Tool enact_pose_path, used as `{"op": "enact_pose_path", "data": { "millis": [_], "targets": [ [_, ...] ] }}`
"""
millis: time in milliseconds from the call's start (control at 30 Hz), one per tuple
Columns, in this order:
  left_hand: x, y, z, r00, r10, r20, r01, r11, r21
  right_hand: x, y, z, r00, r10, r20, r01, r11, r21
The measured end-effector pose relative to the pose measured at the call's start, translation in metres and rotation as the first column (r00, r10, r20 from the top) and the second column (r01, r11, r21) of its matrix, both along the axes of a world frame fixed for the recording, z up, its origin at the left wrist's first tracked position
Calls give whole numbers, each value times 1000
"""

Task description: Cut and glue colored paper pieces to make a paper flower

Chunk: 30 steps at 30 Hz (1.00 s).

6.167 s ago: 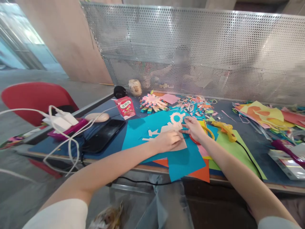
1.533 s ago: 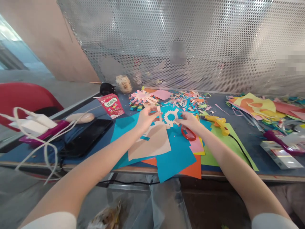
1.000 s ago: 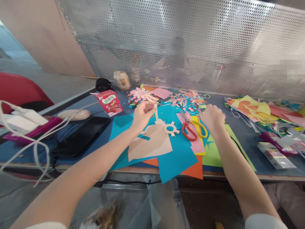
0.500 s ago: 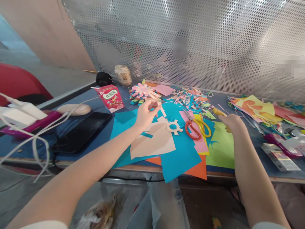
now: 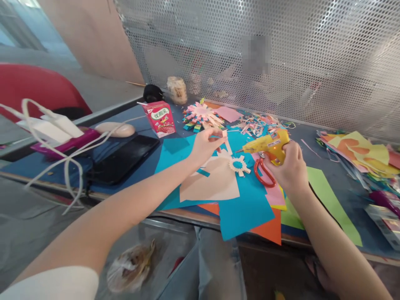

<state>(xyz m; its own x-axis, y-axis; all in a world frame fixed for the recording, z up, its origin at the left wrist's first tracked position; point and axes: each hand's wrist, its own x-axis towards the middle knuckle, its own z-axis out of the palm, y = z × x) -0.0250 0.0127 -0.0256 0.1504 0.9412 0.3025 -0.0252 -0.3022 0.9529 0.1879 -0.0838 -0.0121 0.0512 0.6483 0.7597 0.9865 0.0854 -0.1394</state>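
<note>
Between the fingertips of my left hand (image 5: 206, 146) is a narrow pale paper strip (image 5: 228, 146), its lower end hanging down. My right hand (image 5: 290, 168) is wrapped round the handle of a yellow glue gun (image 5: 265, 144), whose nozzle points left toward the strip. Below the nozzle lies a cream paper ring with a fringed edge (image 5: 239, 165). Next to it is a cream paper sheet (image 5: 212, 183) on top of blue paper (image 5: 246, 216). Red-handled scissors (image 5: 264, 174) rest under the glue gun, partly hidden by it and my right hand.
Behind my left hand stand a layered fringed paper flower (image 5: 202, 114) and a pink drink carton (image 5: 161, 120). Paper scraps (image 5: 261, 123) lie along the mesh partition (image 5: 200, 50). A black phone (image 5: 125, 158) and white cables (image 5: 73, 160) are at left, green paper (image 5: 321, 200) at right.
My right hand has lifted the glue gun from the right side of the table and brought it left, over the scissors. My left hand still pinches the paper strip. The view has shifted slightly.
</note>
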Motion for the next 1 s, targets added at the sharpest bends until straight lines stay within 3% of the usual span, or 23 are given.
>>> {"op": "enact_pose_path", "data": {
  "millis": [133, 267, 1000],
  "targets": [
    [2, -6, 2, 1000, -28, -4, 28, 999, -29, -5, -5, -2, 990, 57, 129, -67, 995, 77],
    [3, -7, 1, 999, -39, 24, 40, 999, -31, -6, -7, -4, 977, 47, 207, -60, 997, 54],
    [0, -5, 3, 996, -52, 73, 57, 997, -60, -4, -7, -1, 934, 21, 357, -86, 982, 169]
  ]
}}
